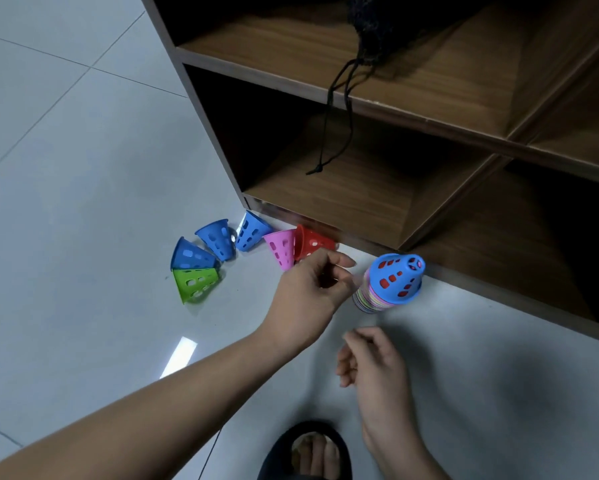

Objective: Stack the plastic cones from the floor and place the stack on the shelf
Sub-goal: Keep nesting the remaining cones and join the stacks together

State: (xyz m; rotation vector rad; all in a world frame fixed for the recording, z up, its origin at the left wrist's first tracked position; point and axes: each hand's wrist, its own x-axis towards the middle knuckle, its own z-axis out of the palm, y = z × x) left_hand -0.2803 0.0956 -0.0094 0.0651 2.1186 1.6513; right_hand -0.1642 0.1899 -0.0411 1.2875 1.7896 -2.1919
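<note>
I see two forearms, bare from the frame's edge all the way to the left hand (308,296) and right hand (374,362). At the bottom, a black open-toed slipper (280,455) covers one foot, its toes (313,452) showing through the front.

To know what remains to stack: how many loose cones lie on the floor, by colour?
Blue cones: 3
Green cone: 1
Pink cone: 1
Red cone: 1
Total: 6, not counting the stack.

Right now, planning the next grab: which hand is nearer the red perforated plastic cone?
Left. The left hand hovers just short of the red cone; the right hand hangs farther back.
</note>
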